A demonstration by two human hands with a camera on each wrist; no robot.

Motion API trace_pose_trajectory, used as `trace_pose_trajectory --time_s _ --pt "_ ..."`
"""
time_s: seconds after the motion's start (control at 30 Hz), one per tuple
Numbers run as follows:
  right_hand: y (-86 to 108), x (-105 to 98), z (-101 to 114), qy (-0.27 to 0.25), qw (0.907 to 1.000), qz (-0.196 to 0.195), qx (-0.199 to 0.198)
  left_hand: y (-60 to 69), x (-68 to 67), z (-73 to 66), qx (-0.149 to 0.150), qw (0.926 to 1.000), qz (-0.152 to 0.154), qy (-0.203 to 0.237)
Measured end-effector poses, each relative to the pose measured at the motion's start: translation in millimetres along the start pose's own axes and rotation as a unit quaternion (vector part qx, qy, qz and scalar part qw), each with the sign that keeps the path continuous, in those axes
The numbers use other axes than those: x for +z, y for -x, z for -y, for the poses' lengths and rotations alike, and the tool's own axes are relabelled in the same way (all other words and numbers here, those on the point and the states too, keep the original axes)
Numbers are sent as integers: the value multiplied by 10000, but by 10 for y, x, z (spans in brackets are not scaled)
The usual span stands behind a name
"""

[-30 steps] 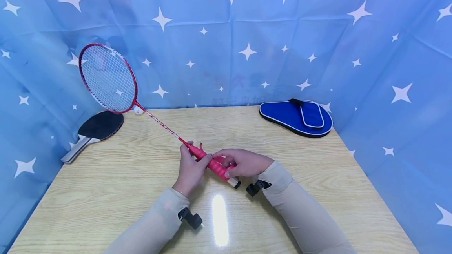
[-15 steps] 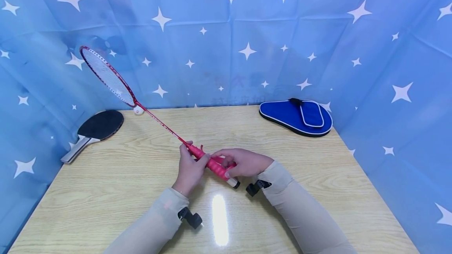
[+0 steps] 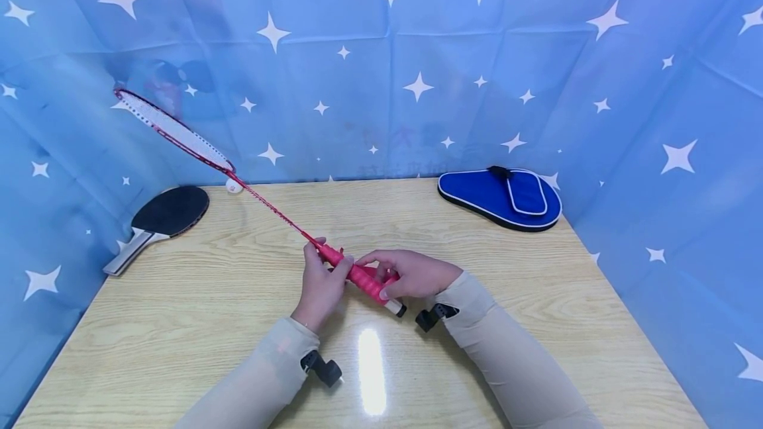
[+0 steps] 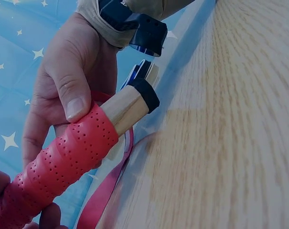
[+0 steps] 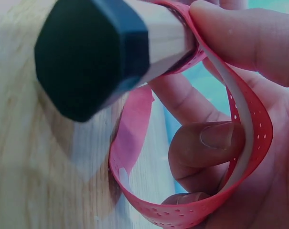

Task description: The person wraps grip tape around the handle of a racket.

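A red-and-white badminton racket [image 3: 268, 204] slants up to the left above the table, its head nearly edge-on in the head view. My left hand [image 3: 320, 286] pinches the upper part of its handle. Perforated pink grip tape [image 4: 63, 162] winds round the handle, while bare wood [image 4: 127, 109] shows between the tape and the black butt cap [image 5: 77, 57]. Near that end, the thumb of my right hand [image 3: 420, 273] presses on the last turn of tape. In the right wrist view a loose loop of the tape [image 5: 256, 138] passes between my curled right fingers.
A black table tennis paddle [image 3: 173, 210] lies at the back left. Close to the racket's throat is a small white ball [image 3: 234, 186] at the table's back edge. A blue paddle case [image 3: 491, 198] rests at the back right, before a star-patterned curtain [image 3: 369, 85].
The racket has rotated about its shaft, its head going from broad face to nearly edge-on and dipping left. Both hands stay in almost the same place.
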State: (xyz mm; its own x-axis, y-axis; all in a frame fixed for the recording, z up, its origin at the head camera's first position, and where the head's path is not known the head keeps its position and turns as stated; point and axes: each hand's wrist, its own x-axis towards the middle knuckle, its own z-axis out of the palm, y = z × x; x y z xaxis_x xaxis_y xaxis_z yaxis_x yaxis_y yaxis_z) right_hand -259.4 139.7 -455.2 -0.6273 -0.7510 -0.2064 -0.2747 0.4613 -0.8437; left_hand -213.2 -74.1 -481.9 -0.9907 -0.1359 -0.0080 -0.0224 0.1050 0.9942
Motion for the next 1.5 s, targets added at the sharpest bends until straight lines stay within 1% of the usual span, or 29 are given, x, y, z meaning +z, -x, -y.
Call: trace_pose_trajectory --time_s 0.1,0.27,0.4,0.53,0.67,0.97,1.2,1.3,1.5 --pt "-1 -9 5 21 10000 28 -38 -1 0 3 -64 10000 -23 61" --pt "0 -18 8 -220 9996 150 128 -8 -1 -2 -159 9995 -6 284" --pt "-4 -14 -20 -220 9996 130 97 -15 1 -7 -187 9992 -47 338" --pt "-9 -9 -35 -113 9999 76 26 -13 -1 2 -86 9997 -72 216" --pt "-11 -15 -34 -22 9999 79 78 -14 -8 15 -14 9999 -89 113" --pt "-6 -31 -21 -131 9996 241 60 -17 -11 -5 -49 9997 -141 177" --pt "17 -26 5 113 9998 74 163 -4 -15 -2 -58 9999 -105 75" --pt "19 -27 10 150 9997 38 185 -6 -14 -1 -59 9999 -84 132" --pt "25 -22 11 52 9996 118 243 -14 -3 0 -25 9993 -115 348"
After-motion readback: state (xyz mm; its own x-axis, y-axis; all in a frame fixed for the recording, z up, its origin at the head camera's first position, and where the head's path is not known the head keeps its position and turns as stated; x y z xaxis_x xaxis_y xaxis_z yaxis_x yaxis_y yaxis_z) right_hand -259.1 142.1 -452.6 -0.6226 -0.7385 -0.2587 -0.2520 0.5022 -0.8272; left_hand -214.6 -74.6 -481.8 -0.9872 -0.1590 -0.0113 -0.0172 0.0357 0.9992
